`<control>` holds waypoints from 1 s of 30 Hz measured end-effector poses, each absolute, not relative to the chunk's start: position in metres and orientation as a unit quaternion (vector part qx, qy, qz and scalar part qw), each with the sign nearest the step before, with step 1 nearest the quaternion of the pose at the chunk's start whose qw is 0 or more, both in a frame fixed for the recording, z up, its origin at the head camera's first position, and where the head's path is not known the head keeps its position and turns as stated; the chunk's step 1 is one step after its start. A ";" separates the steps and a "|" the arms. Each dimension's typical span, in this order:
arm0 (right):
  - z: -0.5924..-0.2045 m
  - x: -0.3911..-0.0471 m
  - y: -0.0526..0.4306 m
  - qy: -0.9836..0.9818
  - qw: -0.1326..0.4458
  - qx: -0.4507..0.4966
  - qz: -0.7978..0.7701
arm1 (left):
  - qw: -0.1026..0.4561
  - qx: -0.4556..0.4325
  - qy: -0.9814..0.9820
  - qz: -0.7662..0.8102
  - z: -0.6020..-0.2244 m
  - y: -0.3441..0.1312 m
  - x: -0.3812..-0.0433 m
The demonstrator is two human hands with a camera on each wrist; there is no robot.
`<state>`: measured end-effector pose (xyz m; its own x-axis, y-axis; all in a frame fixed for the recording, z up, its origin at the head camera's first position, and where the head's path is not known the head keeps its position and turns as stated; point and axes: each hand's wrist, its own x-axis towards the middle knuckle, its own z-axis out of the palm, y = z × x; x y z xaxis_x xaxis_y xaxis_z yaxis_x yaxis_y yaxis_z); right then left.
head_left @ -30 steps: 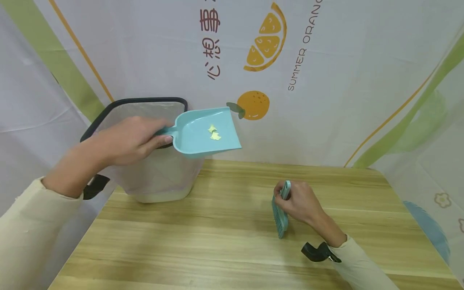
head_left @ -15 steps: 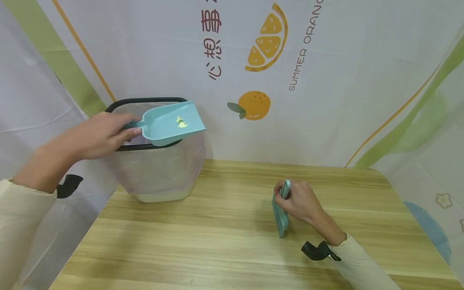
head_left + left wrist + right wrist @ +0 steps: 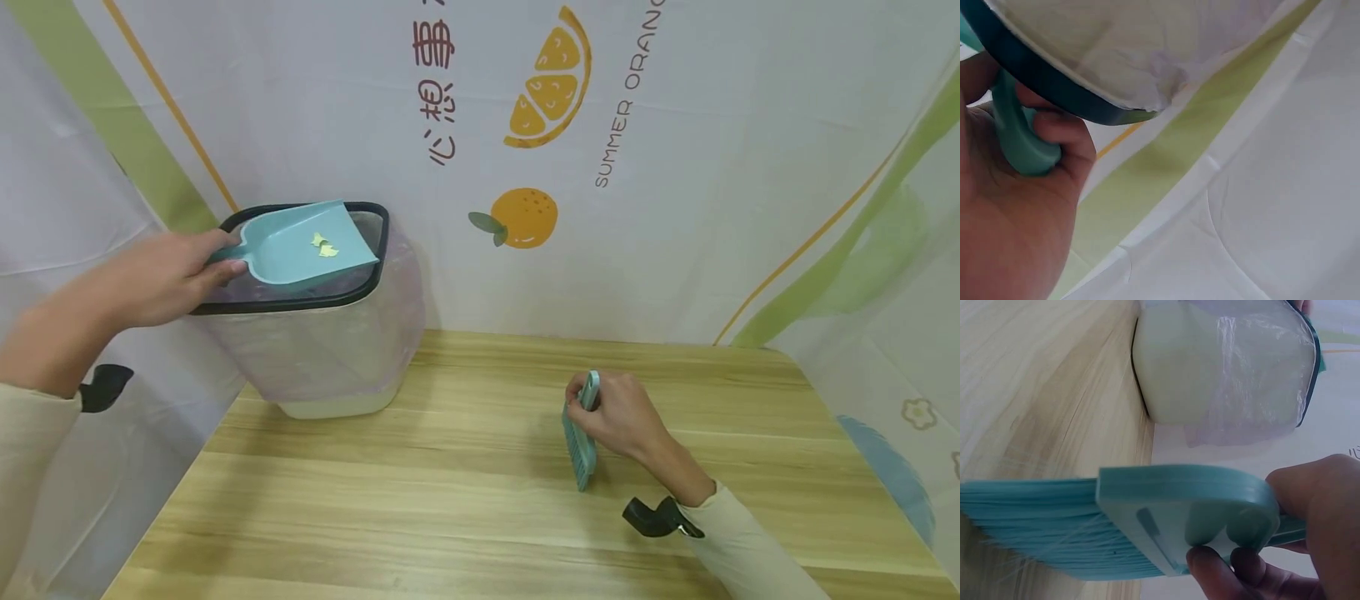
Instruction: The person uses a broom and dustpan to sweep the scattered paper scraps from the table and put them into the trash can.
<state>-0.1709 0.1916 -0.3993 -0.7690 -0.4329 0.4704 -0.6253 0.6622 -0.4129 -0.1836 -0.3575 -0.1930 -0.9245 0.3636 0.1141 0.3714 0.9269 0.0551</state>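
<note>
My left hand (image 3: 168, 275) grips the handle of a light blue dustpan (image 3: 288, 254), which is over the mouth of a lined trash bin (image 3: 330, 350). Small pale yellow scraps (image 3: 324, 245) lie on the pan near its front lip. In the left wrist view, fingers curl round the teal handle (image 3: 1022, 134), close by the bin's dark rim (image 3: 1054, 84). At the right, my right hand (image 3: 618, 417) holds a matching small brush (image 3: 1179, 512) by its handle, its bristles (image 3: 1054, 525) pointing down at the table.
The bin stands at the back left of the wooden table (image 3: 450, 500), a thin bag folded over its outside. Behind the table hangs a white curtain (image 3: 675, 250) with orange prints, close to the bin's back.
My left hand has carried the dustpan leftward, from beyond the bin's right side to over its opening, scraps still on it. The right hand and brush have stayed in place.
</note>
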 end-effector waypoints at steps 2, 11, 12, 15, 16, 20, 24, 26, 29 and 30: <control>-0.399 -0.171 0.192 -0.896 0.167 0.296 0.286 | 0.060 -0.181 -0.981 -0.022 -0.193 -0.361 -0.183; -0.399 -0.171 0.193 -0.897 0.161 0.295 0.287 | 0.118 -0.148 -0.982 0.013 -0.192 -0.365 -0.180; -0.399 -0.171 0.193 -0.897 0.161 0.295 0.288 | 0.129 -0.146 -0.981 0.015 -0.193 -0.364 -0.179; -0.399 -0.172 0.193 -0.897 0.160 0.295 0.288 | 0.165 -0.148 -0.975 0.020 -0.195 -0.363 -0.178; -0.399 -0.172 0.193 -0.896 0.161 0.296 0.288 | 0.177 -0.151 -0.972 0.025 -0.197 -0.363 -0.179; -0.398 -0.171 0.192 -0.896 0.164 0.296 0.286 | 0.220 -0.171 -0.960 0.041 -0.201 -0.363 -0.179; -0.398 -0.171 0.192 -0.897 0.160 0.297 0.286 | 0.280 -0.220 -0.932 0.062 -0.206 -0.364 -0.178; -0.398 -0.171 0.192 -0.897 0.158 0.297 0.286 | 0.310 -0.248 -0.915 0.069 -0.207 -0.365 -0.178; -0.397 -0.170 0.191 -0.896 0.159 0.298 0.287 | 0.343 -0.282 -0.893 0.073 -0.208 -0.365 -0.177; -0.397 -0.170 0.191 -0.896 0.160 0.298 0.287 | 0.350 -0.290 -0.887 0.074 -0.208 -0.364 -0.177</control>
<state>-0.1699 0.1914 -0.3972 -0.7713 -0.4420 0.4580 -0.6259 0.6574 -0.4196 -0.1773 -0.3644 -0.2079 -0.5857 0.5674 0.5788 0.4630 0.8203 -0.3356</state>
